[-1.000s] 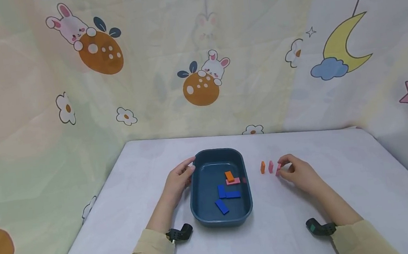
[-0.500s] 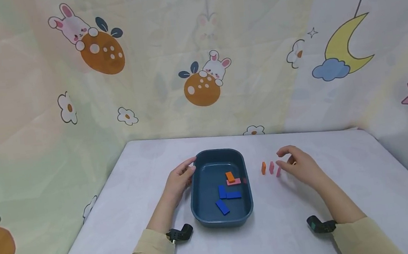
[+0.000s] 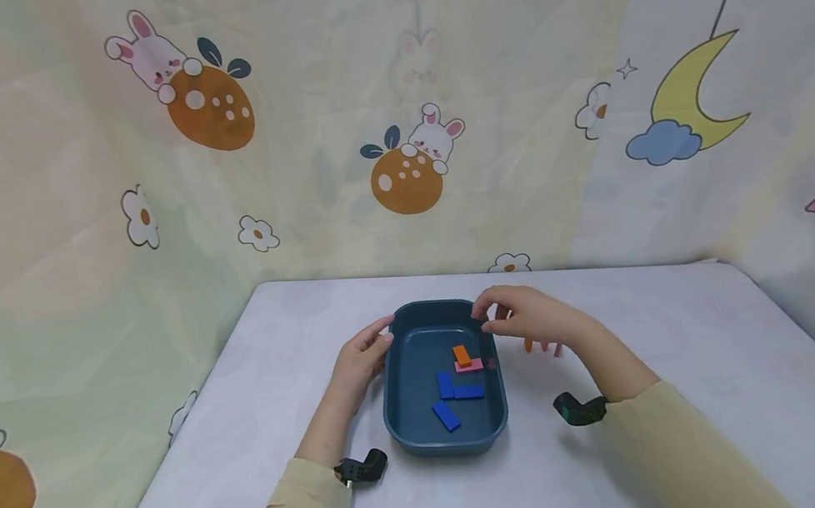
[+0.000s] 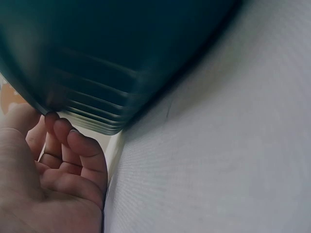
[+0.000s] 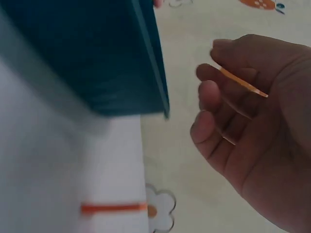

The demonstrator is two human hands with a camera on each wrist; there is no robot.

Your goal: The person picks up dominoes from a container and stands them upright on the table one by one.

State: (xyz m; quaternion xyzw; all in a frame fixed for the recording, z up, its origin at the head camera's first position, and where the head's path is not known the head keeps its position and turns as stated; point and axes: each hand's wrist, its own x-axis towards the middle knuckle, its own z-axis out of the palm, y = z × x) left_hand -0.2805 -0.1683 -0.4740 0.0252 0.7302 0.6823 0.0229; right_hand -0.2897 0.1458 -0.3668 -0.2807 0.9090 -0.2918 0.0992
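Note:
My left hand (image 3: 358, 367) pinches the left rim of a dark blue plastic tub (image 3: 415, 425), with its curled fingers under the edge in the left wrist view. My right hand (image 3: 531, 314) hovers at the tub's far right rim, thumb and fingers apart, nothing visible between them. In the tub lie several flat domino-like blocks: an orange block (image 3: 462, 355) on a pink block (image 3: 469, 366), and blue blocks (image 3: 469, 393) below. Right of the tub, a standing orange block (image 5: 114, 208) and two pink blocks (image 3: 558, 350) are partly hidden by the right hand.
A white cloth covers the table (image 3: 525, 492). A printed backdrop (image 3: 315, 172) with rabbits and flowers rises behind its far edge. Each wrist wears a black camera, such as the right wrist camera (image 3: 579, 409).
My right hand released the rightmost pink block, leaving it standing, and moved left to the tub's far right rim. The left hand stayed on the tub.

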